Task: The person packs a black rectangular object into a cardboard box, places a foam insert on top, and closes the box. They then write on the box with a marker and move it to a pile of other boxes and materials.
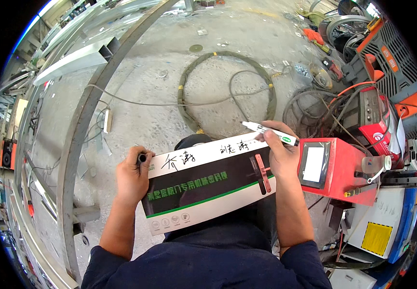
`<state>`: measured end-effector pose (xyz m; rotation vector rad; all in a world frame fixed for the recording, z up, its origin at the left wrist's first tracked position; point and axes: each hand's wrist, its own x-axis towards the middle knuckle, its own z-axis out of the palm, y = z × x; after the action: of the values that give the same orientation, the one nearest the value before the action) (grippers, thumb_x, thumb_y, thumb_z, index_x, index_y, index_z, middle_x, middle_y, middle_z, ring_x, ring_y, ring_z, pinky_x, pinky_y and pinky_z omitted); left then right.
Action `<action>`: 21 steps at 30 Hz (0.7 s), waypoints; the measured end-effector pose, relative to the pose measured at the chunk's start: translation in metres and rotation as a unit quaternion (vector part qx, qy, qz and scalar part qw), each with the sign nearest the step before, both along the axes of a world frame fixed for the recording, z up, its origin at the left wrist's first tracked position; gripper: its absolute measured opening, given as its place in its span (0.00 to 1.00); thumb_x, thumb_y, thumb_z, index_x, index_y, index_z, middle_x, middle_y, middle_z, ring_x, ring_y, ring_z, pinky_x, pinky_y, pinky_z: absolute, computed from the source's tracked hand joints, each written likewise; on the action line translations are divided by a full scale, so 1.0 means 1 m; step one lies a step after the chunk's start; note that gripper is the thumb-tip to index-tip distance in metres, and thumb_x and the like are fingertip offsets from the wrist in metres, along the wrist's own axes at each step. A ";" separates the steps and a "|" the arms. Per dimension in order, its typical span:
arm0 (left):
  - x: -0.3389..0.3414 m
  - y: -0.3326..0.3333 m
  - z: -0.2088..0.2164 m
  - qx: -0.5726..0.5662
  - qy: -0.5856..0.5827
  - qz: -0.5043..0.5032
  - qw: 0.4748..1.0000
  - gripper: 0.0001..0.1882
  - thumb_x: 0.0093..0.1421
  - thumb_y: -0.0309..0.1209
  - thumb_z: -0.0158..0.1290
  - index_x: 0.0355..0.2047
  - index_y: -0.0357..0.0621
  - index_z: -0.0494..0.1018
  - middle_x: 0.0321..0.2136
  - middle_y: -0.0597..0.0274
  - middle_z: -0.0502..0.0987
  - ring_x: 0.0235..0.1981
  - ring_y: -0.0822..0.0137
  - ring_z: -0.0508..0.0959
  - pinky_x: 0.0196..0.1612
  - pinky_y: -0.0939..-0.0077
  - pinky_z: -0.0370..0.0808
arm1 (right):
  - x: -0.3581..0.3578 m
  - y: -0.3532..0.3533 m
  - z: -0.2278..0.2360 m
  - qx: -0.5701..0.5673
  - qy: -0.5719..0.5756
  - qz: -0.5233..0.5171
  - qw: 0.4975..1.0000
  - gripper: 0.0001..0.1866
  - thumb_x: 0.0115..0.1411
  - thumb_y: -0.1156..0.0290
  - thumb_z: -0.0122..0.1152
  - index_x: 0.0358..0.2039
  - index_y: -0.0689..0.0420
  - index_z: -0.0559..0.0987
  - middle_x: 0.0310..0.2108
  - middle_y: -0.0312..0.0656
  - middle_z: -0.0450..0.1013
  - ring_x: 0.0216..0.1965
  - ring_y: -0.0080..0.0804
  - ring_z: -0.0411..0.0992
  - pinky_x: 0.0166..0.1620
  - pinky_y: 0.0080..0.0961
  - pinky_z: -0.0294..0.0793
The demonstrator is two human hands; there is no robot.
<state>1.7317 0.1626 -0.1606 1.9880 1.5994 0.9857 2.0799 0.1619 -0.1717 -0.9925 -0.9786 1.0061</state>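
Across my lap lies a flat cardboard box (pixel 203 176), black and white with a green stripe, a printed picture of a lock handle and dark handwriting along its white upper strip. My left hand (pixel 132 177) is closed at its left edge, and a small black marker cap (pixel 142 158) pokes out of the fist. A white marker (pixel 271 133) with a green label is gripped between the thumb and fingers of my right hand (pixel 280 150), over the upper right corner of the box. Its tip points left, apart from the white strip.
A red machine (pixel 338 168) with a screen stands close on my right, beside a red welder (pixel 372 118) and tangled cables (pixel 309 113). A coiled hose (pixel 183 77) lies on the floor ahead. A steel frame (pixel 80 125) rises on my left.
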 end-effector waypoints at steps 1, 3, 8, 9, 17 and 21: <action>0.001 0.000 0.002 -0.003 -0.010 0.002 1.000 0.06 0.65 0.25 0.54 0.40 0.39 0.69 0.30 0.54 0.82 0.32 0.60 0.83 0.36 0.71 0.77 | -0.008 0.002 0.013 0.012 0.014 0.040 0.999 0.10 0.63 0.71 0.61 0.39 0.65 0.79 0.30 0.37 0.76 0.33 0.21 0.74 0.38 0.17 0.72; 0.002 -0.002 0.008 -0.009 -0.007 0.005 1.000 0.06 0.64 0.25 0.54 0.40 0.40 0.70 0.31 0.53 0.82 0.32 0.57 0.83 0.36 0.69 0.77 | -0.029 0.003 0.023 0.017 0.063 0.097 0.993 0.11 0.63 0.69 0.62 0.40 0.64 0.78 0.29 0.35 0.76 0.33 0.19 0.73 0.37 0.16 0.71; -0.001 0.002 0.008 -0.022 0.067 0.004 0.998 0.07 0.62 0.26 0.55 0.39 0.42 0.70 0.31 0.54 0.83 0.31 0.50 0.83 0.34 0.62 0.78 | -0.082 -0.004 0.052 0.024 -0.004 0.183 0.983 0.08 0.62 0.73 0.65 0.38 0.63 0.77 0.27 0.31 0.74 0.29 0.12 0.68 0.31 0.13 0.66; 0.000 0.002 0.010 -0.028 0.078 0.002 0.997 0.07 0.62 0.27 0.56 0.39 0.42 0.70 0.31 0.54 0.83 0.31 0.50 0.83 0.33 0.61 0.78 | -0.093 -0.007 0.057 0.015 0.026 0.191 0.981 0.08 0.62 0.73 0.64 0.38 0.63 0.77 0.27 0.31 0.73 0.29 0.12 0.67 0.31 0.13 0.65; 0.000 -0.006 0.023 0.002 0.112 -0.015 0.994 0.10 0.58 0.26 0.56 0.41 0.45 0.70 0.29 0.56 0.82 0.30 0.49 0.82 0.35 0.58 0.77 | -0.131 -0.002 0.045 0.018 -0.036 0.207 0.978 0.07 0.62 0.72 0.64 0.36 0.61 0.77 0.23 0.32 0.72 0.27 0.13 0.67 0.30 0.16 0.66; 0.000 -0.005 0.022 0.018 0.158 -0.040 0.986 0.12 0.56 0.26 0.57 0.40 0.46 0.71 0.25 0.55 0.80 0.28 0.49 0.80 0.34 0.57 0.76 | -0.131 -0.004 0.046 0.016 -0.136 0.214 0.967 0.08 0.61 0.74 0.65 0.39 0.62 0.78 0.26 0.32 0.75 0.28 0.12 0.69 0.30 0.14 0.66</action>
<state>1.7314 0.1573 -0.1389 2.3060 1.6510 0.6999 1.9488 0.1582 -0.1262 -0.9271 -1.4758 1.2232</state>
